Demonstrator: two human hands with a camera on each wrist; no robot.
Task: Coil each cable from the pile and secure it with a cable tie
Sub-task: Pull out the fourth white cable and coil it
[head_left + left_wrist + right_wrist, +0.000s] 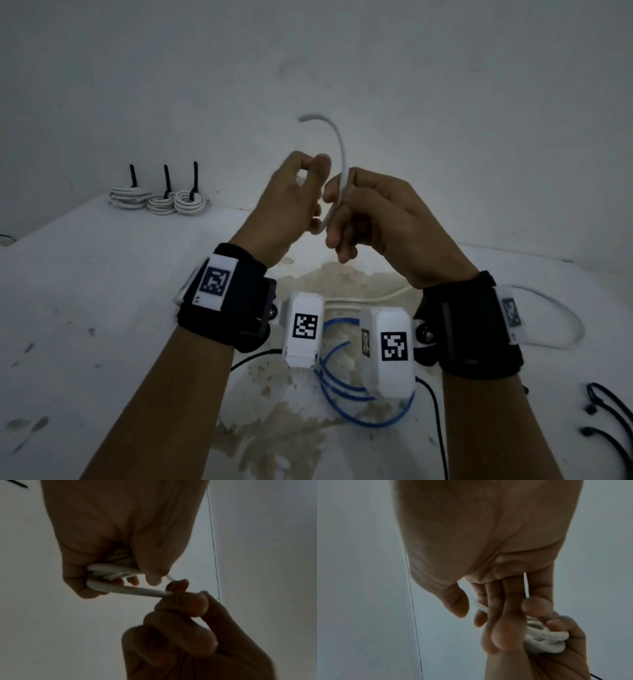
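left fingers [96,588] curl round white cable [126,589] coil | right fingers [180,588] pinch its tail | head view alone: free end arcing up

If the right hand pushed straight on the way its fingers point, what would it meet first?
Probably the left hand, which grips the white cable coil directly ahead of the right hand; their fingertips look nearly touching, though depth is unclear.

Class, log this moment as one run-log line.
left hand: holds white cable coil | right hand: grips cable's free end | finished coils: three, tied
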